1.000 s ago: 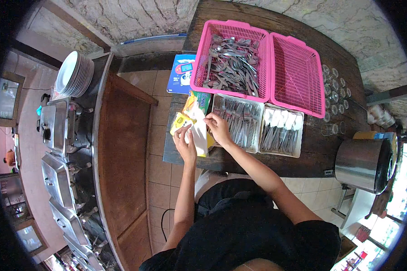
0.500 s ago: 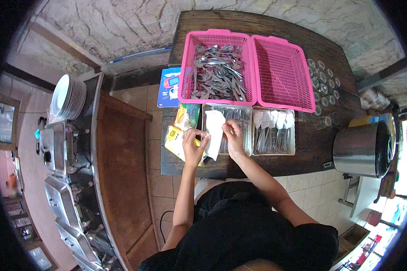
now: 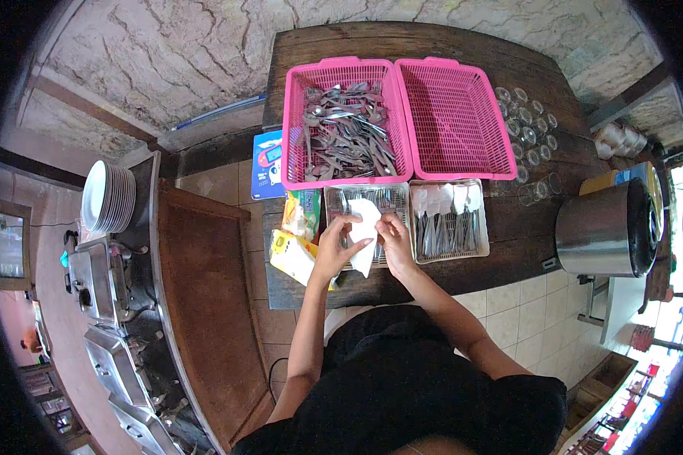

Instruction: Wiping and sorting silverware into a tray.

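A white paper napkin (image 3: 363, 214) hangs between my hands over the near edge of the table. My left hand (image 3: 334, 249) holds its left side, thumb and fingers bent around it. At its right edge my right hand (image 3: 395, 244) pinches the paper. Beneath lies a white basket (image 3: 332, 199) of cutlery, partly hidden by my hands and the napkin. Beside it on the right, another white basket (image 3: 484, 244) holds forks or spoons (image 3: 442, 233) whose upper ends are wrapped in white paper.
Behind stand a pink basket (image 3: 290, 125) heaped with loose cutlery and a second pink basket (image 3: 455, 121). A yellow packet (image 3: 294, 256) and green packet (image 3: 303, 212) lie left. Several glasses (image 3: 530, 133) and a steel pot (image 3: 603, 231) stand right; stacked plates (image 3: 108, 197), far left.
The view has shifted, moving the table leftward in the picture. Both hands have changed their hold on the napkin, which now looks more crumpled or folded at its upper part.
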A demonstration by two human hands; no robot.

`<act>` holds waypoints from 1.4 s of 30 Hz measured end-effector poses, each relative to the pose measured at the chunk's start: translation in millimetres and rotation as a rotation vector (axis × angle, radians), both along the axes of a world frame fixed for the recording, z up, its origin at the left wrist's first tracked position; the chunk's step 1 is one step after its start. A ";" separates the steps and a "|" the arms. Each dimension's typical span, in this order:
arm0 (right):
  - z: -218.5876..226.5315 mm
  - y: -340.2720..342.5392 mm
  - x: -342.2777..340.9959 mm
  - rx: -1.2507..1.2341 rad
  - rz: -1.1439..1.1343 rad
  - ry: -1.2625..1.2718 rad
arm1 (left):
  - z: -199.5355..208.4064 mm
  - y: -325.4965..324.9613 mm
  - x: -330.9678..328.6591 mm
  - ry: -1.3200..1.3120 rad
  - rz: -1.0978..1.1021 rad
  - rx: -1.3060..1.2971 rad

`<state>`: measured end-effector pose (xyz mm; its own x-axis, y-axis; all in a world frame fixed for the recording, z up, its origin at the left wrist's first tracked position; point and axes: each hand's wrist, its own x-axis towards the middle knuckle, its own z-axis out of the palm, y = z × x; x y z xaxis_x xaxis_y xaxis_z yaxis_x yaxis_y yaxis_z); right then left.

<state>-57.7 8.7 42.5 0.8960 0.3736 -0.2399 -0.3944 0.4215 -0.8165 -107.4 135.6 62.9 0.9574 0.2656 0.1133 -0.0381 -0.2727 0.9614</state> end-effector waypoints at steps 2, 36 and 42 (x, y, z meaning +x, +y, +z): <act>2.3 -2.7 0.2 0.001 -0.005 -0.008 | 0.2 -1.3 2.7 0.064 -0.040 0.027; 16.9 -35.3 25.3 -0.095 -0.301 0.233 | 3.7 -4.7 -27.6 -0.351 0.124 0.833; 21.3 -37.4 31.2 -0.050 -0.404 0.266 | -8.3 -6.2 -38.6 -0.329 0.194 0.797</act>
<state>-26.5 -28.7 63.8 0.8719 -0.0097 -0.4896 -0.4053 0.5468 -0.7326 -146.0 129.5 54.6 0.7902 0.1444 0.5956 -0.1626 -0.8876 0.4309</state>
